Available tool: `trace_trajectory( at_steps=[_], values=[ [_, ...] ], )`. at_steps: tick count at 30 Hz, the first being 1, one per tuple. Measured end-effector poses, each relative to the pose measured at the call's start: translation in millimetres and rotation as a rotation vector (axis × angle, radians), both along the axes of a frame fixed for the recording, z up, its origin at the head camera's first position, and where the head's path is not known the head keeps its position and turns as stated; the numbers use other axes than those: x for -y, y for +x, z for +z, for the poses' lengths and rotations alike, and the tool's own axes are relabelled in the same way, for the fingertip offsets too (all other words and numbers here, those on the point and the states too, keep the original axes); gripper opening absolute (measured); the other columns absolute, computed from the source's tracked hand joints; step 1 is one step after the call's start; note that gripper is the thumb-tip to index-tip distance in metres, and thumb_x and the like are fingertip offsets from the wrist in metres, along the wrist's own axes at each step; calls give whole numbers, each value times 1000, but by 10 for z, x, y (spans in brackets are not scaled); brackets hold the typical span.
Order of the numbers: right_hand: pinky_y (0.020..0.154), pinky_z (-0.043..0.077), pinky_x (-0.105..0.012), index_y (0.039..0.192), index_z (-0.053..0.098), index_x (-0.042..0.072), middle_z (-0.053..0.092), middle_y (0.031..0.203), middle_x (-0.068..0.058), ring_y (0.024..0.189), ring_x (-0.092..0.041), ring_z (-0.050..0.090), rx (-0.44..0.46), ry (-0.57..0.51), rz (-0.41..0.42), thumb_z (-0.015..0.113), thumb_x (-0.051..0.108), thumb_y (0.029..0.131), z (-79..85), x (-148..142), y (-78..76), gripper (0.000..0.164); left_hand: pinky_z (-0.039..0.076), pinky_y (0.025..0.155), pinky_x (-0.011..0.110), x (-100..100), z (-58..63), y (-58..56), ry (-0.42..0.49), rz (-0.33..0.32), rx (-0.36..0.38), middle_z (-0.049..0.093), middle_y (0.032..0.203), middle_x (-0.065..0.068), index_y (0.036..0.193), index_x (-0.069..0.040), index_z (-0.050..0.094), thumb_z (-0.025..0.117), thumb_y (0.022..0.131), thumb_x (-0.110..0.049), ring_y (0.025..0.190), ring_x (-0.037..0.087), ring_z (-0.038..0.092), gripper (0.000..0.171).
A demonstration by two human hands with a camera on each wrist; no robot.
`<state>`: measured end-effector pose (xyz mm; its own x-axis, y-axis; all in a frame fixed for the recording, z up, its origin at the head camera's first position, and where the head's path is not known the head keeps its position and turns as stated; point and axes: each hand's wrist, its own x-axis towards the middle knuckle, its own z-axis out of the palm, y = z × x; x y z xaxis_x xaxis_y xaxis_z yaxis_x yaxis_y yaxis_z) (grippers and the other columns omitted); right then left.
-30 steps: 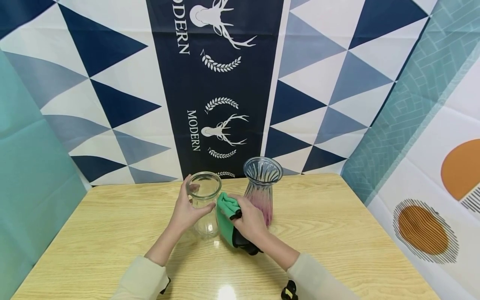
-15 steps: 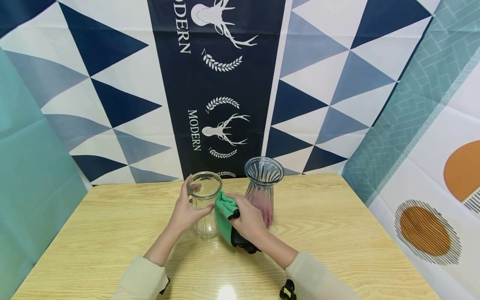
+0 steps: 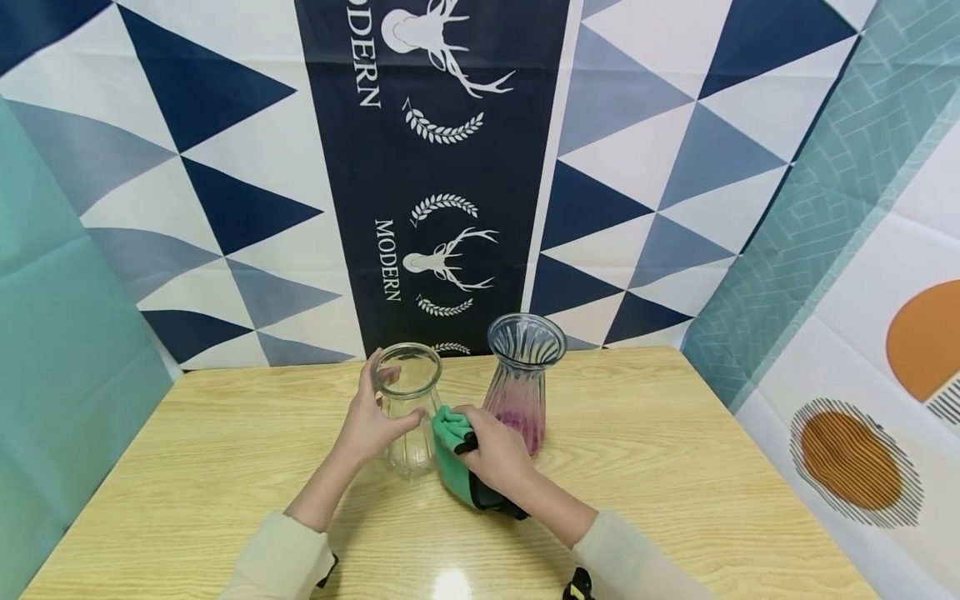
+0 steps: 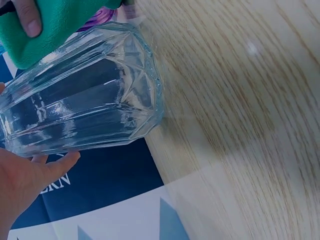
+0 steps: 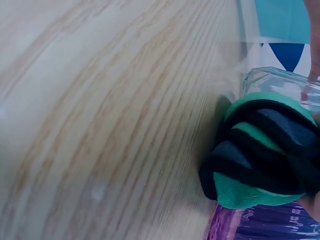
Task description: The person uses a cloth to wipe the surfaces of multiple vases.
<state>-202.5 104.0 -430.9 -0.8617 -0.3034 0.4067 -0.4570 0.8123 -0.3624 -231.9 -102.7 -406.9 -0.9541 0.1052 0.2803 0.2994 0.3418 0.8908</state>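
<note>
Green cloth (image 3: 454, 475), edged in black, is bunched in your right hand (image 3: 498, 450), pinched between thumb and fingers and held against the side of a clear glass jar (image 3: 408, 457). Your left hand (image 3: 371, 427) grips the jar below its rim, thumb on the near side, fingers round the far side. The jar stands upright toward the back of the wooden table (image 3: 637, 475), between your two hands. Just behind your right hand stands a ribbed vase (image 3: 527, 390), blue at its flared mouth and pink lower down; whether the cloth touches it cannot be told. Pale sleeves (image 3: 281, 554) end on your forearms. Beyond the table hangs a dark panel (image 3: 487, 175) printed with white deer heads, flanked by blue and white triangles (image 3: 251, 200).
</note>
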Motion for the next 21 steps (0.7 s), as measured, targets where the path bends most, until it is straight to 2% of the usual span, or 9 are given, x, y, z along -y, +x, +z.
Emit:
trace_trajectory(
  at_steps=[11, 16, 21],
  values=[
    [66, 55, -36, 124, 56, 19, 65, 116, -5, 84, -21, 67, -121, -125, -9, 76, 19, 77, 120, 43, -26, 51, 29, 107, 61, -13, -17, 0, 11, -16, 9, 42, 143, 13, 150, -17, 2, 75, 74, -12, 136, 30, 37, 106],
    [66, 55, -36, 125, 55, 18, 64, 117, -6, 84, -22, 67, -149, -160, -6, 77, 19, 76, 179, 57, -33, 53, 27, 108, 61, -12, -16, 3, 9, -20, 19, 42, 143, 11, 150, -19, 0, 74, 74, -12, 137, 28, 35, 106],
    [67, 55, -35, 125, 54, 19, 64, 119, -4, 85, -21, 66, -145, -149, 1, 76, 18, 77, 189, 55, -31, 53, 29, 107, 62, -14, -20, 0, 4, -24, 4, 43, 143, 13, 150, -18, 1, 74, 75, -10, 136, 29, 36, 105]
  ],
)
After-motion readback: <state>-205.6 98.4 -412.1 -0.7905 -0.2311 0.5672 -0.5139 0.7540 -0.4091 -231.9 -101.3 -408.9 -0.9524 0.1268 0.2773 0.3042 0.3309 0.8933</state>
